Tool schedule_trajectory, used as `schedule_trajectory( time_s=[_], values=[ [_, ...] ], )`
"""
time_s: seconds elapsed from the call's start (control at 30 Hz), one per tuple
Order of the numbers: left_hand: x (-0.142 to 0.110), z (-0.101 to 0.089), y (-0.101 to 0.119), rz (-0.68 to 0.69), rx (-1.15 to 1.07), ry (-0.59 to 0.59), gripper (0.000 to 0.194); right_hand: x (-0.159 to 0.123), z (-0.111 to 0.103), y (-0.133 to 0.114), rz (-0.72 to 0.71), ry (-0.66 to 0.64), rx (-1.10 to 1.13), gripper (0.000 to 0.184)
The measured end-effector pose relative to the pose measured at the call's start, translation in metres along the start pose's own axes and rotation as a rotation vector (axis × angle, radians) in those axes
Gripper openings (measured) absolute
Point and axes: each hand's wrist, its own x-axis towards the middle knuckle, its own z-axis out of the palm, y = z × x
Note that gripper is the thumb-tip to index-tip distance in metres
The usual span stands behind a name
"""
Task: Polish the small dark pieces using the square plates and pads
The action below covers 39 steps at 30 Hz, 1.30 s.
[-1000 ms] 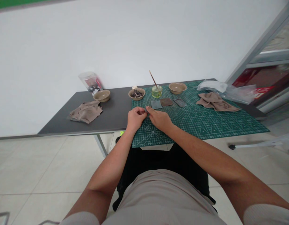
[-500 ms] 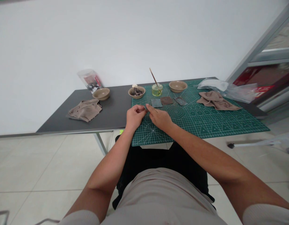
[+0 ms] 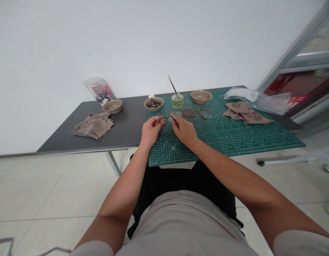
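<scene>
Left hand (image 3: 151,128) pinches a small piece (image 3: 162,124); right hand (image 3: 183,130) pinches a grey square (image 3: 172,119) (keep both grips light, edges aligned).

We hold both arms stretched forward and angled inward, so our hands sit close together but not touching. Our left hand (image 3: 150,130) is loosely curled, thumb and fingertips pinched together. Our right hand (image 3: 184,130) lies knuckles up, its fingers (image 3: 174,119) bent toward the left. Both forearms are bare, and short sleeves show at the shoulders.
</scene>
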Motion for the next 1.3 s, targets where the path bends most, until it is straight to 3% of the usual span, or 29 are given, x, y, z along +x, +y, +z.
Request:
schedule_trajectory(
  time_s=[0.17,0.47,0.7,0.87,0.97,1.3],
  values=[
    [-0.002,0.003,0.006,-0.088,0.047,-0.061,0.022,0.003,-0.002,0.004,0.046,0.075,0.098,0.037],
    [-0.002,0.001,0.007,-0.047,0.158,-0.053,0.022,0.003,-0.004,0.001,-0.055,-0.058,0.173,0.032],
    [0.0,0.0,0.006,-0.066,0.215,-0.07,0.016,0.005,-0.005,0.005,-0.099,-0.087,0.229,0.027],
    [-0.001,0.002,0.006,-0.083,0.132,-0.011,0.014,0.006,-0.003,0.003,0.007,-0.017,0.218,0.02],
    [-0.005,0.004,0.008,-0.046,0.067,-0.035,0.018,0.006,-0.003,0.002,0.098,-0.002,0.261,0.015],
    [-0.009,0.002,0.009,0.083,0.229,-0.059,0.014,0.012,-0.008,0.007,0.196,-0.182,0.364,0.018]
  ],
)
